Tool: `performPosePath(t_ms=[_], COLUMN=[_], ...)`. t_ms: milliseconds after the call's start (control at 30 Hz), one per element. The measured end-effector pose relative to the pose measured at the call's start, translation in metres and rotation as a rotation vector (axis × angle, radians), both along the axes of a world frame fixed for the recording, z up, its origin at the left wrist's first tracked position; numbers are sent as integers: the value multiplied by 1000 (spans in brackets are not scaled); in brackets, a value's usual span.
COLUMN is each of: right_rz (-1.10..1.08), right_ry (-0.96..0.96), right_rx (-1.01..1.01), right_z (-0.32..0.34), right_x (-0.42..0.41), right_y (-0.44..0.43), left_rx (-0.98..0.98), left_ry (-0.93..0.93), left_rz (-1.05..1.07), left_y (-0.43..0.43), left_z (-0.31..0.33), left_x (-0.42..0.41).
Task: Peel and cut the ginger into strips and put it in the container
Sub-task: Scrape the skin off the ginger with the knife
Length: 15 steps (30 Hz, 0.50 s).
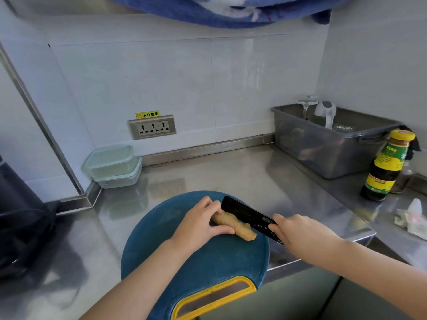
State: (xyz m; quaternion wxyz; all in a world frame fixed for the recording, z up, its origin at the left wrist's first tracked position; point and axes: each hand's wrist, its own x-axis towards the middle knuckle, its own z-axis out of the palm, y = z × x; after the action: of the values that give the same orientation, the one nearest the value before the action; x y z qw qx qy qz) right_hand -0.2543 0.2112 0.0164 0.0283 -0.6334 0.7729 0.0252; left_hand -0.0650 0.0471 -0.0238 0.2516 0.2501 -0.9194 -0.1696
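One ginger [240, 228] lay on the board [196, 262], between the two hands. Its left end was hidden under the left hand [198, 225], whose fingers curled over it while the thumb ran along its near side, pinning it down. Its right end stuck out bare towards the right hand [298, 232]. That hand was wrapped round the handle of one black knife [247, 214], hiding the handle completely. The blade stood on the far side of the ginger, and whether its edge touched the root could not be told. The hands were apart, joined only through ginger and blade.

The board's near end, with its yellow grip, was cut off by the frame's bottom edge. Two containers [113, 165] sat stacked, well beyond the left hand in the counter's [231, 172] corner. Past the right hand stood one bottle [388, 167] and one grey bin [332, 148]. The bin's contents were hard to make out. A crumpled cloth [413, 218] lay to the right of the right hand.
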Motion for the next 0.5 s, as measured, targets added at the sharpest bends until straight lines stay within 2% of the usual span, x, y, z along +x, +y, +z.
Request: performPosePath(t_ms=[133, 500], right_rz=[-10, -69], right_ry=[67, 58], right_rx=[3, 55], right_z=[-2, -1], right_x=[7, 20], right_y=[-1, 3], left_rx=[9, 39], left_ry=[51, 73], left_rz=[-2, -5], left_y=[-1, -5], left_z=[-4, -7], left_x=[0, -2])
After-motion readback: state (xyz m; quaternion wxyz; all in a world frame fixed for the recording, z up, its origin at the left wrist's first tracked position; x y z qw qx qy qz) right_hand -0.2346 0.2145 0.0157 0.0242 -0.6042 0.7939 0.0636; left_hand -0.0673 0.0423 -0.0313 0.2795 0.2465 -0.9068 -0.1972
